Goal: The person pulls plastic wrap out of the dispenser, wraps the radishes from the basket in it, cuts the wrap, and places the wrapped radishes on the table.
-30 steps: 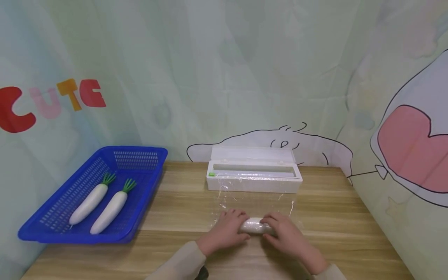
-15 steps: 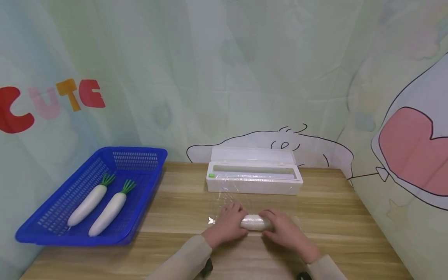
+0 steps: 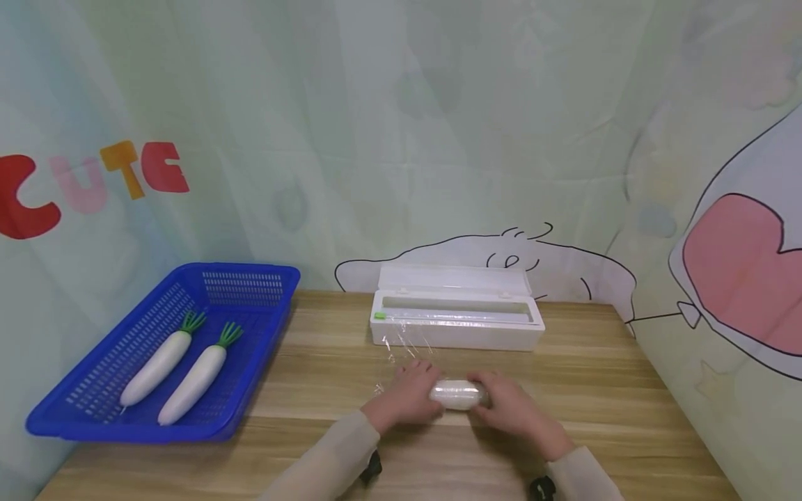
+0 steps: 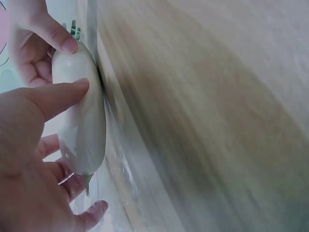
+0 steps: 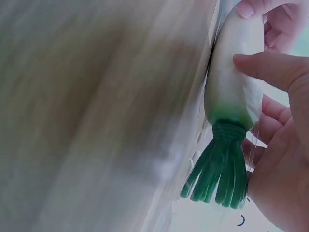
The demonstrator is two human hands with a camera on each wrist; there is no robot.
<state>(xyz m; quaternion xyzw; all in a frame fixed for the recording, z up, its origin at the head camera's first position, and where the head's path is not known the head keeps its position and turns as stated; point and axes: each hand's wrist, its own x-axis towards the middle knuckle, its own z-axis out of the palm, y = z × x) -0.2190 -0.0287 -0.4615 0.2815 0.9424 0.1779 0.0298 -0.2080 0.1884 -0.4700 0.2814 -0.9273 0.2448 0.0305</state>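
Note:
A white radish [image 3: 456,394] lies sideways on the wooden table, with clear cling film [image 3: 401,351] around it. My left hand [image 3: 409,393] grips its tapered end, thumb on the near side and fingers behind. With my right hand [image 3: 509,405] I hold the other end, near the green leaves [image 5: 222,164], which show in the right wrist view. The film runs back to a white cling film dispenser box [image 3: 457,337], whose lid [image 3: 454,278] stands up. In the head view, my hands hide both ends of the radish.
A blue plastic basket [image 3: 250,390] at the left holds two more white radishes, one [image 3: 156,369] beside the other [image 3: 193,385]. A printed curtain [image 3: 401,139] hangs behind the table [image 3: 326,362]. A green slider [image 3: 379,316] sits at the box's left end.
Both hands have moved slightly away from me, toward the box, rolling the radish along the film. The stretch of film between radish and box is shorter. Basket and box have stayed put.

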